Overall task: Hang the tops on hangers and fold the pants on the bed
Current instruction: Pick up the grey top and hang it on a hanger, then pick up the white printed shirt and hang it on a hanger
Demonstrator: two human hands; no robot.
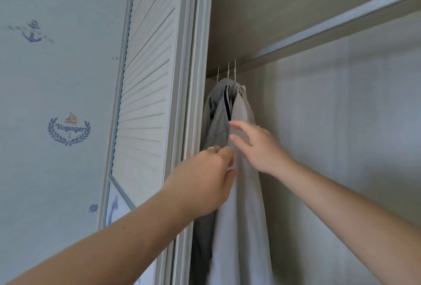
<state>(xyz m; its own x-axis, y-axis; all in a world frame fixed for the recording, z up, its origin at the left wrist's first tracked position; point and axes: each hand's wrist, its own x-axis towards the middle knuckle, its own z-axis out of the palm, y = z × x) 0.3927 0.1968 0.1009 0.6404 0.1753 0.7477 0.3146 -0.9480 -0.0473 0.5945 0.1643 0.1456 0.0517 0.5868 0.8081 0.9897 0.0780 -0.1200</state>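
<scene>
- Inside the open wardrobe, at the far left end of the rail, three hanger hooks sit close together with tops hanging below them.
- Nearest the camera hangs a pale grey top, which falls straight down past the bottom of the view.
- Just behind it, to the left, hangs a darker grey top; a thin dark stripe of another garment shows between the two near the hooks.
- The left hand, a ring on one finger, has its fingers curled and pinches the front edge of the pale grey top between thumb and forefinger.
- The right hand is spread, fingers straight and apart, their tips resting on the pale grey top just above the left hand.
- A white louvred door stands left of the opening, beside wallpaper with a "Voyager" emblem.
</scene>
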